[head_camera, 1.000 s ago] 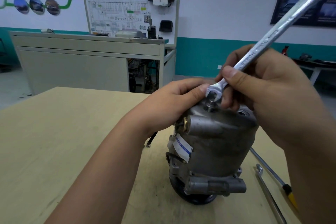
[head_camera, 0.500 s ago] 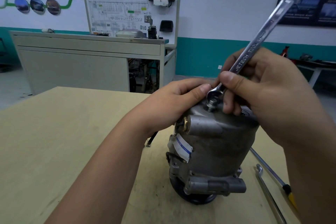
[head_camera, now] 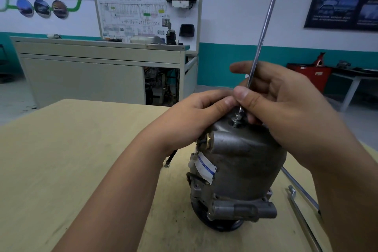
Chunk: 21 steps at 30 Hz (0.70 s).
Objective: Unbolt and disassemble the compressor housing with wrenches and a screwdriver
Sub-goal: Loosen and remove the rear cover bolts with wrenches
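Steel wrench shank sits pinched between the thumb and curled fingers of the right hand, its lower end on the bolt, its length rising toward one o'clock. At nine o'clock of the bolt, the left hand grips the top edge of the grey compressor housing, which stands upright on the wooden table. A thin rod and a hooked bar lie at four o'clock of the housing
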{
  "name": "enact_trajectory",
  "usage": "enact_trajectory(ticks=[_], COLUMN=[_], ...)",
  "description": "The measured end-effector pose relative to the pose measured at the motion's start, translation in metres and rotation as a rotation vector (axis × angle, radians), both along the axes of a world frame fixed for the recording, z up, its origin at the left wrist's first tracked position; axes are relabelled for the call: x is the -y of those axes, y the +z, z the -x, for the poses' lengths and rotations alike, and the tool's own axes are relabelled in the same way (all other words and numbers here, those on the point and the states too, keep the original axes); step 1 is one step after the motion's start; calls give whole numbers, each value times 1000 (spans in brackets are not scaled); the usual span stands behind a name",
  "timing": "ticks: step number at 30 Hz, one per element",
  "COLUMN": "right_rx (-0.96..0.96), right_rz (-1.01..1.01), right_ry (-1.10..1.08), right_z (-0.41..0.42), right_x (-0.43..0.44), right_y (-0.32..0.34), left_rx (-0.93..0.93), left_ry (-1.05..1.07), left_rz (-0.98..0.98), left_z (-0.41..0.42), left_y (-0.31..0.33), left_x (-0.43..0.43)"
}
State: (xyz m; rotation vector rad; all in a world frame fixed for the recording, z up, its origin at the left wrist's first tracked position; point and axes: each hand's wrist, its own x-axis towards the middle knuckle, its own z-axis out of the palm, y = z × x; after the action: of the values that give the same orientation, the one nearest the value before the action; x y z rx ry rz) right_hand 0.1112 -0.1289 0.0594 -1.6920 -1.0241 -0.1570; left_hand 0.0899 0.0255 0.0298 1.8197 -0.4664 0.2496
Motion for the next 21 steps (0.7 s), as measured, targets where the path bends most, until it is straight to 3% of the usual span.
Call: enact_trajectory(ticks=[21], right_rx=[-8], right_rz=[-101], right_ry=[5], right_z=[-1], right_x=[-2], right_y=[-4], left_rx=[1], left_ry=[148], left_rz=[-53], left_z=[3], left_y=[0], left_x=[1])
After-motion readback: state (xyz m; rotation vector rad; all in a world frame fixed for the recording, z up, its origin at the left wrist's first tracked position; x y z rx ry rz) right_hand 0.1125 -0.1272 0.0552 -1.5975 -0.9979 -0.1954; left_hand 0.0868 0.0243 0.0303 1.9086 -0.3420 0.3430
